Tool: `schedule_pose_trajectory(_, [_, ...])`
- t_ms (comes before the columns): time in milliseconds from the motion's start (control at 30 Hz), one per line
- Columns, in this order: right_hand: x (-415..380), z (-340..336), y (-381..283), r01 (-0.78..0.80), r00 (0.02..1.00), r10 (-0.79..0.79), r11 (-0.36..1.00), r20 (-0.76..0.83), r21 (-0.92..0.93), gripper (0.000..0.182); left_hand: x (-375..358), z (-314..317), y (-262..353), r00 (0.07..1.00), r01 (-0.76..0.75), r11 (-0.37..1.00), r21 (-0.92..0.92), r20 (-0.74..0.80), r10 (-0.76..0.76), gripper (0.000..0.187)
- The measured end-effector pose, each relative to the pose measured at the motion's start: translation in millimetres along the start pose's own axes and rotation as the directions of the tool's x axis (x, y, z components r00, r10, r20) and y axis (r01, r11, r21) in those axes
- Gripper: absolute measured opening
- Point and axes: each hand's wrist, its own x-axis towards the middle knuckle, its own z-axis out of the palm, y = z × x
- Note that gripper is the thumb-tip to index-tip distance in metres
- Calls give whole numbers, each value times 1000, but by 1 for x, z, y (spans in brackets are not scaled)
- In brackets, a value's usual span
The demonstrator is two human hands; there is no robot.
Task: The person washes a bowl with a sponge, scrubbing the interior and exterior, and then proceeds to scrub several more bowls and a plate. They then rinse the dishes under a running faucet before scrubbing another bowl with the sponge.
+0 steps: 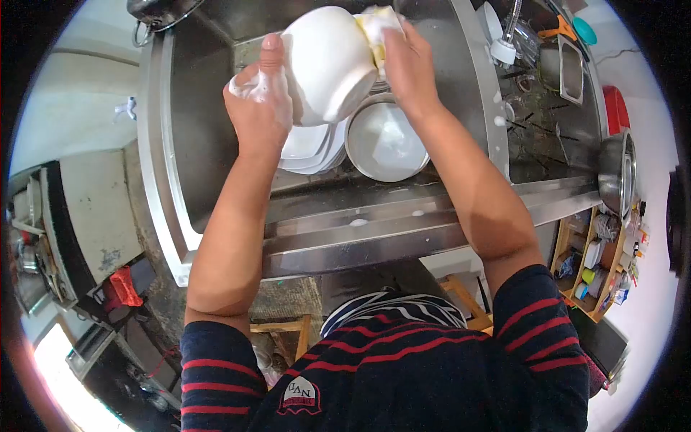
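Observation:
A large white bowl [324, 65] is tilted on its side above the metal sink [205, 129]. My left hand [263, 97], with soap foam on it, grips the bowl's left side, thumb up. My right hand [409, 65] is closed on a foamy yellow and white sponge [376, 29] against the bowl's right side. Below the bowl, inside the sink, lie stacked white plates [309, 155] and a round pan [389, 140] holding cloudy liquid.
A metal pot [162, 9] stands at the sink's upper left corner. The right-hand basin [540, 144] holds utensils and a rectangular metal container [571, 70]. A metal bowl [615, 173] sits at the far right edge, above a wooden shelf [594, 263]. The sink's front rim [345, 245] is near my body.

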Motion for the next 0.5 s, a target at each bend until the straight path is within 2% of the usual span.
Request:
schedule_pose_trajectory(33, [0,-2,0,-458,889,453,877,71,148,41,0,1,-1,1000,-1,1000,0,0,1,61])
schedule_pose_trajectory(67, [0,-1,1,-458,889,452,877,70,148,41,-1,3,-2,997,-66,997,27,-26,66,63])
schedule_pose_trajectory(100, [-1,2,-6,-58,998,58,998,9,4,41,-1,4,-5,990,-124,991,57,-54,127,66])
schedule_pose_trajectory(133, [-4,6,-14,346,937,-349,926,12,-149,41,-1,1,-8,991,-118,991,60,-58,122,66])
schedule_pose_trajectory(167, [-6,8,-23,534,846,-523,831,104,-160,43,0,-2,-10,998,-63,998,32,-30,64,67])
schedule_pose_trajectory(200, [-6,11,-29,701,712,-675,696,194,-155,46,2,-3,-10,1000,-12,1000,4,1,12,69])
schedule_pose_trajectory(267, [-6,11,-22,732,680,-689,661,252,-168,53,1,0,-9,1000,-18,1000,2,5,18,70])
schedule_pose_trajectory(333, [3,3,-10,616,786,-586,766,196,-184,52,-1,1,-5,1000,-21,1000,-2,1,21,72])
schedule_pose_trajectory(367, [-2,8,-5,291,956,-290,956,-37,34,51,-4,-1,-2,999,-47,996,70,25,45,73])
schedule_pose_trajectory(400, [-3,6,-6,293,956,-291,956,-35,33,51,-6,-1,0,996,-74,987,141,51,67,74])
schedule_pose_trajectory(467, [-2,-3,-7,115,992,-110,990,53,-85,52,-7,2,0,997,-73,981,178,39,67,75])
schedule_pose_trajectory(500, [5,-1,-11,514,858,-492,823,150,-241,52,-7,3,-2,997,-81,986,149,28,78,75])
